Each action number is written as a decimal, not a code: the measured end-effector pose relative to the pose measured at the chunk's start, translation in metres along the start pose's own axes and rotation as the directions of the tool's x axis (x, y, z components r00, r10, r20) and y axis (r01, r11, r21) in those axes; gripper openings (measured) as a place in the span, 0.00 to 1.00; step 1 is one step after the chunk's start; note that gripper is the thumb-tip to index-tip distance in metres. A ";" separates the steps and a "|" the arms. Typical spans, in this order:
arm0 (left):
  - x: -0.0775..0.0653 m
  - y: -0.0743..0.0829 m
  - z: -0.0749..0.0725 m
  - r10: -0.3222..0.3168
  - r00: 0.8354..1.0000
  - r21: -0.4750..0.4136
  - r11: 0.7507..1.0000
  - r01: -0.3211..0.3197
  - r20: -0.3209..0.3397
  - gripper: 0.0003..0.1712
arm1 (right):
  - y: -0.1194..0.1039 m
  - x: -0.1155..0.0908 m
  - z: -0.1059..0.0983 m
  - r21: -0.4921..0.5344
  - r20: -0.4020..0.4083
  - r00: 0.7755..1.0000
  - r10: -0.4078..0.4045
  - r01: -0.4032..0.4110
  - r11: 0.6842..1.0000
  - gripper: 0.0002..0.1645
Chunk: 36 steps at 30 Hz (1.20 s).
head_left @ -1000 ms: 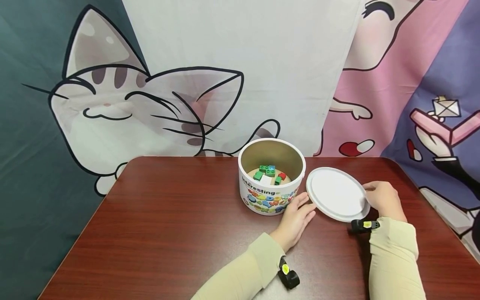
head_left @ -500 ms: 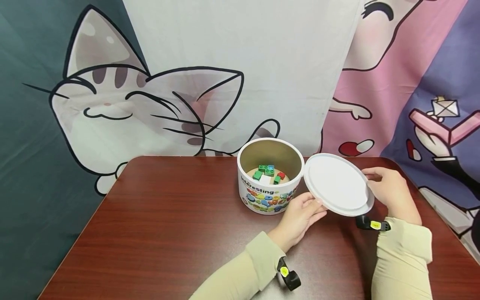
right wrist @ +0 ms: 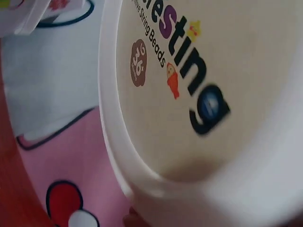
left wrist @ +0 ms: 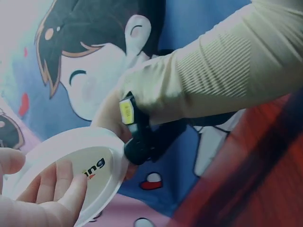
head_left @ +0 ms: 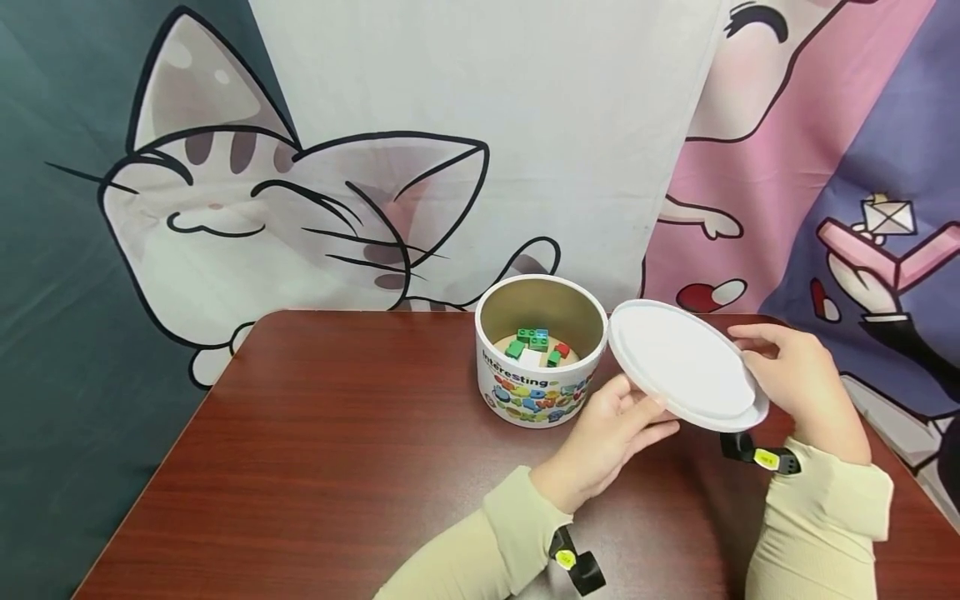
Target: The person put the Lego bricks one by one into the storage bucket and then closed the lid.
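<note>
A round white lid (head_left: 678, 362) is held tilted above the table, right of a white bucket (head_left: 536, 400) with colourful printing. My left hand (head_left: 600, 437) grips the lid's near-left edge, thumb on the plain side and fingers below. At the opposite edge, my right hand (head_left: 802, 387) pinches the rim. The right wrist view shows the printed face of the lid (right wrist: 246, 52) close up, with lettering. In the left wrist view, my left hand (left wrist: 42, 198) lies against that printed face. Inside the uncovered bucket sit several toy bricks (head_left: 534, 342), green, red, blue and white.
The bucket stands near the back edge of a reddish-brown wooden table (head_left: 300, 467). Behind the table hangs a cloth backdrop (head_left: 585, 125) with cartoon figures. Each wrist wears a black strap with a camera.
The lid has risen off the table and tilted, moving slightly right. My left hand has moved from beside the bucket to grip its edge. My right hand has risen with it, further right.
</note>
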State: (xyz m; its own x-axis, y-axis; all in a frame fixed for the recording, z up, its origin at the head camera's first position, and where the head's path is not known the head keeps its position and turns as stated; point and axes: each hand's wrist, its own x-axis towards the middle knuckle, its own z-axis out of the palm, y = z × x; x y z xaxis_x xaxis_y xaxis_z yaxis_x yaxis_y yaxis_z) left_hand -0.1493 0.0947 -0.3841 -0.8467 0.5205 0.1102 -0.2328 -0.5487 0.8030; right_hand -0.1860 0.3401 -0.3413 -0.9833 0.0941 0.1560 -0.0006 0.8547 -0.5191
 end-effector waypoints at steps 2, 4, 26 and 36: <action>0.001 0.007 0.000 0.048 0.999 -0.006 0.999 -0.048 -0.010 0.21 | -0.005 -0.001 0.002 0.046 -0.034 0.999 -0.018 0.020 0.999 0.21; 0.001 0.014 -0.002 0.104 0.994 0.006 0.995 -0.104 -0.020 0.21 | -0.011 -0.001 0.005 0.117 -0.070 0.997 -0.039 0.048 0.992 0.20; -0.018 0.085 -0.028 0.455 0.705 0.838 -0.263 -0.478 0.544 0.12 | -0.084 -0.016 0.029 0.813 -0.217 0.911 -0.351 0.367 0.451 0.14; -0.021 0.091 -0.036 0.279 0.756 0.752 -0.528 -0.393 0.591 0.10 | -0.106 -0.026 0.037 0.940 -0.225 0.955 -0.193 0.265 0.214 0.14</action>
State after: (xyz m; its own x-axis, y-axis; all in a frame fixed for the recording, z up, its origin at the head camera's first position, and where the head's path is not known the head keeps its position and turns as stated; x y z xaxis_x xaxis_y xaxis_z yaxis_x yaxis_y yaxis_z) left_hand -0.1704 0.0101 -0.3346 -0.4225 0.6274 0.6541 0.8159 0.5775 -0.0269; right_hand -0.1672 0.2279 -0.3209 -0.8978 0.0400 0.4386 -0.4321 -0.2723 -0.8597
